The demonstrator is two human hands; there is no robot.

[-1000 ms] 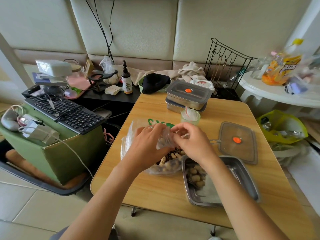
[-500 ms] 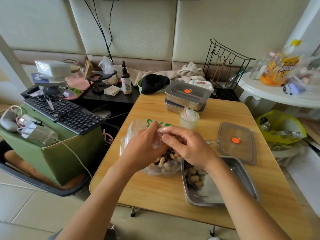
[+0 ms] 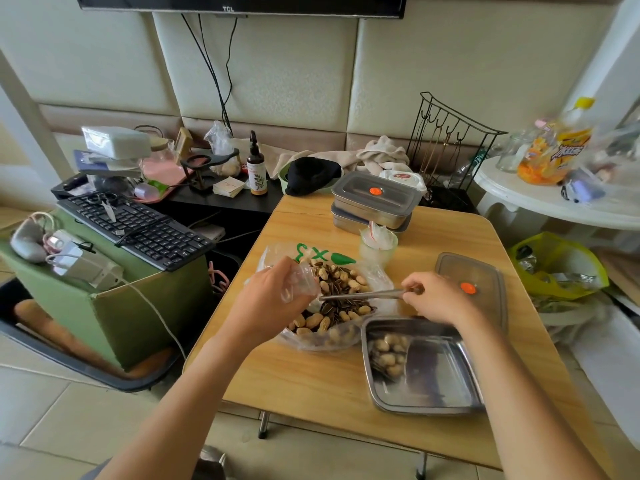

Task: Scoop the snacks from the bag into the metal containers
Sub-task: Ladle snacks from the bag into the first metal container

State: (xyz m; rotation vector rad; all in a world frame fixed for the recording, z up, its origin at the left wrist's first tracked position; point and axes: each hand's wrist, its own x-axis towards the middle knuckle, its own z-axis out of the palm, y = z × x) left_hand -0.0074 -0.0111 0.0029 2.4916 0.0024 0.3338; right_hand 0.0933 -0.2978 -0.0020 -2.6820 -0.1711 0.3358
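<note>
Grips small clear plastic cup (image 3: 301, 280) in curled fingers of left hand (image 3: 273, 301), over clear plastic bag (image 3: 322, 341) of peanuts and seeds (image 3: 341, 284) on wooden surface (image 3: 311, 382). Pinches thin metal utensil (image 3: 360, 295) between fingers of right hand (image 3: 436, 296). Just beside bag, open rectangular metal container (image 3: 436, 370), few peanuts inside.

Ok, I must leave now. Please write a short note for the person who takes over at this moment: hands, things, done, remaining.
Left hand: grips a small clear plastic cup, tilted over the bag.
Right hand: holds a long metal utensil, tip near the cup.
Snack bag: open, full of peanuts and sunflower seeds.
Open metal container: beside the bag, lid behind it.
Done: a few peanuts in its left end.
Left: most snacks; two stacked lidded containers wait behind.
</note>
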